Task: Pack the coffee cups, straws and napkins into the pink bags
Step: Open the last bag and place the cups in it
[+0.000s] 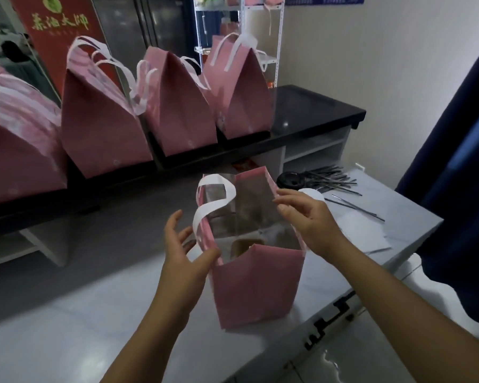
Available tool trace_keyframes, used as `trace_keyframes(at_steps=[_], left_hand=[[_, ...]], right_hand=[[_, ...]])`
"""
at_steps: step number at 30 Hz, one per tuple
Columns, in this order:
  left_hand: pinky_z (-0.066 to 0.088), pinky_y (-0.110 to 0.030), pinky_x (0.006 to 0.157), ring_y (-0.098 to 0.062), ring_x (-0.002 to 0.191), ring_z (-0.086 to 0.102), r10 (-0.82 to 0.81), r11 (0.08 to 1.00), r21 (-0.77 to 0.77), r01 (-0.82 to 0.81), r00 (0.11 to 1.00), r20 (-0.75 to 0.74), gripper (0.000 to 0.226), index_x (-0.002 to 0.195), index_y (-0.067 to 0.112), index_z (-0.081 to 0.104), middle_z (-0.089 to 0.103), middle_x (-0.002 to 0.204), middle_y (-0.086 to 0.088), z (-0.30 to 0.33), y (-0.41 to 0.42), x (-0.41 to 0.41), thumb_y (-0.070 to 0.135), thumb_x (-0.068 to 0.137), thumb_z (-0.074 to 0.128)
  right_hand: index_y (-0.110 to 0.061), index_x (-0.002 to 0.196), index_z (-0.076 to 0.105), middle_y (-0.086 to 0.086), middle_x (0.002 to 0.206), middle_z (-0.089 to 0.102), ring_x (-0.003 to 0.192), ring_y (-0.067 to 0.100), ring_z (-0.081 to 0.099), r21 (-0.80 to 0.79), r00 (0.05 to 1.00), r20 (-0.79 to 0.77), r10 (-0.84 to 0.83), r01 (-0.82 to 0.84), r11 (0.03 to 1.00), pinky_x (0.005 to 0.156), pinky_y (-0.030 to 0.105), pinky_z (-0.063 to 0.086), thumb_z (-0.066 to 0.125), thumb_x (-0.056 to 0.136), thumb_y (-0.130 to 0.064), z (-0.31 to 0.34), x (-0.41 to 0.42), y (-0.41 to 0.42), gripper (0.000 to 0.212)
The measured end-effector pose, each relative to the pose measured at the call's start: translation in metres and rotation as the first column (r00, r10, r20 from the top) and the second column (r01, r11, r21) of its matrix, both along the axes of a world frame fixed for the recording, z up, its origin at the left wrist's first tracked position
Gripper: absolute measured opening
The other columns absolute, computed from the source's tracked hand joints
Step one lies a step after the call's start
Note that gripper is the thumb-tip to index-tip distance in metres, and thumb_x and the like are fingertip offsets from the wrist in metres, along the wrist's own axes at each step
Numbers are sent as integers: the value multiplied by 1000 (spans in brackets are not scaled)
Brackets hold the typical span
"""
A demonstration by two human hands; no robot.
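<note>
An open pink bag (257, 283) with white handles and a silver lining stands on the grey counter (94, 313) in front of me. A brown cup top (245, 246) shows deep inside it. My left hand (184, 252) is at the bag's left rim, thumb on the edge and fingers spread. My right hand (306, 217) pinches the right rim near the white handle. Dark straws (329, 178) lie scattered at the counter's far right beside a black lid (289, 179). White napkins (362, 230) lie flat to the right of the bag.
Several closed pink bags (177, 106) stand in a row on a black shelf (310, 111) behind the counter. A dark blue curtain (459, 161) hangs at the right. A metal rack (241, 29) and a red banner (58, 31) stand at the back.
</note>
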State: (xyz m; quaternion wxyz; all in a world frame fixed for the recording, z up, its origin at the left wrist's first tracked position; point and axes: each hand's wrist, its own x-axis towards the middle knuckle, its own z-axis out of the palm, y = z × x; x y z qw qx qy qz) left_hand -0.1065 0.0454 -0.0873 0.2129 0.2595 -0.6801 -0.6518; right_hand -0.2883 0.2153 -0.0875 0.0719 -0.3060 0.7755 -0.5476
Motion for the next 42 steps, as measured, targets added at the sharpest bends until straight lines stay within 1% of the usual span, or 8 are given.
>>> trace_keyframes(at_steps=[5, 9, 12, 17, 21, 30, 35, 42], left_hand=[[37, -46, 110, -10, 138, 36, -123, 992, -7, 122, 992, -3, 90, 141, 62, 22, 33, 152, 14, 2, -31, -29, 47, 71, 76], [41, -33, 103, 22, 123, 39, -265, 958, -120, 259, 964, -39, 78, 135, 65, 34, 34, 148, 30, 9, -51, -51, 44, 70, 72], [42, -43, 108, 0, 137, 36, -325, 935, -159, 317, 945, -29, 77, 132, 66, 39, 26, 154, 29, 7, -62, -67, 53, 64, 71], [42, -24, 97, 33, 118, 31, -320, 932, -193, 307, 947, -38, 78, 131, 68, 39, 19, 147, 45, 8, -61, -76, 60, 58, 68], [54, -25, 91, 3, 127, 52, -298, 954, -71, 292, 951, -80, 80, 134, 64, 40, 39, 148, 30, 7, -61, -76, 56, 61, 72], [57, -15, 62, 0, 118, 53, 33, 999, -7, -33, 998, 59, 73, 127, 70, 42, 48, 125, 36, 18, -47, -82, 29, 73, 71], [59, -24, 71, -10, 122, 56, 55, 997, -70, -44, 985, 166, 66, 123, 69, 49, 49, 139, 27, 23, -46, -85, 17, 86, 68], [58, -37, 85, -17, 114, 65, -14, 996, -87, 35, 972, 235, 58, 118, 66, 54, 61, 130, 21, 29, -52, -83, 30, 79, 77]], right_hand=[[-25, 118, 69, -15, 130, 61, 121, -1, 54, 63, 997, -8, 71, -70, 996, 96, 22, 51, 61, 92, -25, 16, -16, 1, 27], [-41, 113, 64, -24, 115, 64, 105, -10, 60, 59, 996, -22, -83, 85, 995, 77, 9, 50, 61, 95, -27, 28, -38, 4, 23], [-34, 122, 64, -16, 119, 63, 106, -1, 59, 212, 975, -85, -204, 218, 953, 89, 23, 46, 63, 94, -30, 23, -79, 1, 29], [-32, 140, 49, -5, 143, 49, 126, 19, 50, 557, 983, -104, -151, 184, 810, 101, 36, 41, 71, 85, -36, 8, -149, -18, 59], [-37, 145, 38, 4, 146, 41, 127, 29, 48, 775, 994, -86, 67, 25, 632, 104, 42, 43, 76, 73, -47, -14, -201, -46, 82], [-30, 150, 34, 6, 140, 43, 116, 32, 50, 931, 921, -86, 381, -63, 361, 83, 35, 47, 71, 82, -35, -34, -253, -76, 77], [-29, 148, 34, 8, 142, 42, 121, 33, 48, 913, 908, -32, 419, -144, 381, 91, 38, 48, 71, 82, -31, -32, -266, -70, 76], [-34, 142, 42, 3, 141, 45, 123, 31, 45, 812, 907, -155, 392, -109, 573, 96, 46, 48, 72, 78, -33, -10, -267, -54, 71]])
